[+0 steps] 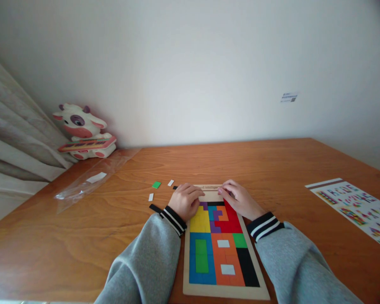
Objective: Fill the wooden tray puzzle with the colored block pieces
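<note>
A wooden puzzle board (226,292) with a pale frame lies before me, filled with flat coloured pieces in its lower part. Over its upper left corner my left hand (185,200) is curled, fingers bent together beside the yellow pieces (199,221); whatever lies under them is hidden. At the upper right edge is my right hand (239,198), its thumb and fingers drawn together above the red pieces (229,223). Anything between those fingertips is too small to make out. Between the hands, a pale bare strip (211,196) of the board shows above a black piece (215,204).
Left of the board lie a green piece (156,185), white pieces (151,197) and a black piece (155,208). A clear plastic bag (79,185) and a cow toy with a keyboard (88,144) are farther left. A printed sheet (351,207) lies at right.
</note>
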A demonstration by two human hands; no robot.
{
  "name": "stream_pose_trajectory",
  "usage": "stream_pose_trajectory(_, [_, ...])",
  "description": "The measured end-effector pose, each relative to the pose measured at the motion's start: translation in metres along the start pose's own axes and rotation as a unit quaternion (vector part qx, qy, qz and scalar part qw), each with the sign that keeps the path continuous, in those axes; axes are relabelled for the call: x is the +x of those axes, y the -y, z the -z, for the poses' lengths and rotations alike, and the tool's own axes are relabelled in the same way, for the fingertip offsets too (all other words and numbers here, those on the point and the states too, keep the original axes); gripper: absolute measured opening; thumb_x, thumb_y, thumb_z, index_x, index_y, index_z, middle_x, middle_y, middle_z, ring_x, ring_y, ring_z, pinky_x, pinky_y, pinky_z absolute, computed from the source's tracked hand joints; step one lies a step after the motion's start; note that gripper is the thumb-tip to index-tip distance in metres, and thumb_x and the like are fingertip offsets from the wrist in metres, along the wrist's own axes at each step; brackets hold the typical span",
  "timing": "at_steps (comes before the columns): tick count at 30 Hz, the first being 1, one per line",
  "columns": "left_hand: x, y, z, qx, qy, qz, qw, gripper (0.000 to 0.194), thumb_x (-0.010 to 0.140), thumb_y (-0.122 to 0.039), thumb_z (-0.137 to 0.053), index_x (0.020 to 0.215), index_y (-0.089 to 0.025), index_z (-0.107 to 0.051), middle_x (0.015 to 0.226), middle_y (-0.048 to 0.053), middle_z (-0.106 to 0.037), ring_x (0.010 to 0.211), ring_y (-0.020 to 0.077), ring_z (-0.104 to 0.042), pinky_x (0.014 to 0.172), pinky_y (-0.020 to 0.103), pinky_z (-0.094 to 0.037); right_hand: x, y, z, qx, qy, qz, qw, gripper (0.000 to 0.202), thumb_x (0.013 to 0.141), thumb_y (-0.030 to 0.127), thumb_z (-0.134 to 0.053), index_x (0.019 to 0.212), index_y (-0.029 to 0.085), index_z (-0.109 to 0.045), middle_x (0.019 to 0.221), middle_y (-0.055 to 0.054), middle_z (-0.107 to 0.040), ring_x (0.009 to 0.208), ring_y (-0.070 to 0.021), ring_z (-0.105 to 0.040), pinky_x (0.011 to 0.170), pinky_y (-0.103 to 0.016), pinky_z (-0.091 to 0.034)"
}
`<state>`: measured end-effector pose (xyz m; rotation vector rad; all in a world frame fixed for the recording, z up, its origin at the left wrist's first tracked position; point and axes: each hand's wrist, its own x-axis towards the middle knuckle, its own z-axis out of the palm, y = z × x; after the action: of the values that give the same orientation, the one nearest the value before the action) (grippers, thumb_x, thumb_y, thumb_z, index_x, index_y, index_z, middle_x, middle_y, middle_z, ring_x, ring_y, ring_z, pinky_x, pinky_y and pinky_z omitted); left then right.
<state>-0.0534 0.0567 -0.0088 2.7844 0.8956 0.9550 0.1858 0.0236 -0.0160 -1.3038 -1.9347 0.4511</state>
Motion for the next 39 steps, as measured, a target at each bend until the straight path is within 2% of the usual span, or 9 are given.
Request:
stream_pose_trajectory(4, [-0.006,0.018,0.018,0.169,-0.016,0.189,0.967,0.025,0.087,-0.016,-0.050,0.105,-0.018,-0.067,0.110,0.011,-0.069,0.100,0.0283,-0.061,0.087,0.042,-0.050,-0.001,-0.003,-0.001,-0.011,-0.046,-0.005,0.999,0.025,0.097,0.041,-0.048,0.099,0.021,-0.063,0.101,-0.008,-0.059,0.082,-0.0190,-0.060,0.078,-0.037,-0.053])
stream_pose_trajectory(8, [-0.019,0.035,0.029,0.301,0.048,0.371,0.877,0.029,0.093,-0.024,-0.043,0.111,-0.014,-0.064,0.120,0.019,-0.061,0.104,0.0357,-0.058,0.077,0.047,-0.051,-0.002,-0.004,-0.002,-0.010,-0.074,-0.010,0.997,0.023,0.095,0.039,-0.049,0.103,0.021,-0.062,0.105,-0.009,-0.057,0.080,-0.0189,-0.060,0.078,-0.038,-0.055])
stream_pose_trajectory(11, [-0.025,0.041,0.031,0.322,0.097,0.430,0.838,0.030,0.095,-0.027,-0.041,0.106,-0.013,-0.065,0.113,0.019,-0.063,0.102,0.0363,-0.059,0.074,0.046,-0.052,-0.002,-0.005,-0.002,-0.003,-0.090,-0.013,0.996,0.023,0.095,0.040,-0.050,0.106,0.022,-0.060,0.108,-0.009,-0.056,0.082,-0.0192,-0.059,0.078,-0.039,-0.056])
stream_pose_trajectory(19, [-0.023,0.045,0.039,0.292,0.134,0.398,0.859,0.025,0.095,-0.025,-0.045,0.089,-0.018,-0.068,0.100,0.010,-0.071,0.098,0.0293,-0.065,0.078,0.037,-0.051,-0.002,-0.004,-0.003,0.005,-0.096,-0.017,0.995,0.020,0.096,0.038,-0.049,0.105,0.022,-0.058,0.109,-0.010,-0.054,0.088,-0.0208,-0.060,0.081,-0.040,-0.055])
stream_pose_trajectory(25, [-0.021,0.046,0.040,0.268,0.123,0.386,0.874,0.020,0.093,-0.021,-0.049,0.105,-0.017,-0.065,0.105,0.012,-0.068,0.097,0.0277,-0.066,0.079,0.034,-0.052,-0.002,-0.002,-0.003,0.006,-0.092,-0.018,0.996,0.019,0.095,0.036,-0.049,0.107,0.022,-0.057,0.110,-0.009,-0.054,0.086,-0.0200,-0.060,0.081,-0.039,-0.055])
stream_pose_trajectory(29, [-0.022,0.048,0.037,0.234,0.067,0.376,0.894,0.026,0.091,-0.016,-0.052,0.114,-0.019,-0.063,0.114,0.011,-0.062,0.094,0.0240,-0.067,0.071,0.029,-0.053,-0.002,-0.001,-0.003,-0.002,-0.090,-0.015,0.996,0.018,0.095,0.033,-0.050,0.107,0.022,-0.058,0.110,-0.009,-0.054,0.084,-0.0196,-0.060,0.081,-0.039,-0.054])
stream_pose_trajectory(31, [-0.023,0.050,0.036,0.206,0.016,0.344,0.916,0.025,0.090,-0.016,-0.054,0.112,-0.021,-0.064,0.111,0.008,-0.064,0.093,0.0217,-0.067,0.070,0.027,-0.053,-0.002,-0.002,-0.003,-0.007,-0.088,-0.011,0.996,0.017,0.095,0.032,-0.050,0.106,0.022,-0.058,0.109,-0.009,-0.055,0.083,-0.0193,-0.060,0.081,-0.039,-0.054])
stream_pose_trajectory(35, [-0.021,0.046,0.028,0.101,-0.099,0.217,0.966,0.010,0.089,-0.026,-0.062,0.094,-0.021,-0.069,0.093,0.003,-0.071,0.082,0.0170,-0.069,0.069,0.024,-0.054,-0.002,-0.003,-0.005,-0.021,-0.087,0.002,0.996,0.016,0.094,0.029,-0.050,0.103,0.021,-0.060,0.106,-0.008,-0.056,0.079,-0.0187,-0.060,0.081,-0.039,-0.053])
stream_pose_trajectory(39, [-0.016,0.032,0.013,-0.030,-0.117,0.098,0.988,0.011,0.090,-0.030,-0.063,0.091,-0.022,-0.070,0.087,0.002,-0.075,0.075,0.0139,-0.070,0.069,0.023,-0.057,-0.002,0.001,-0.006,-0.041,-0.079,0.027,0.996,0.014,0.094,0.027,-0.051,0.104,0.022,-0.059,0.104,-0.008,-0.058,0.087,-0.0210,-0.061,0.084,-0.040,-0.053])
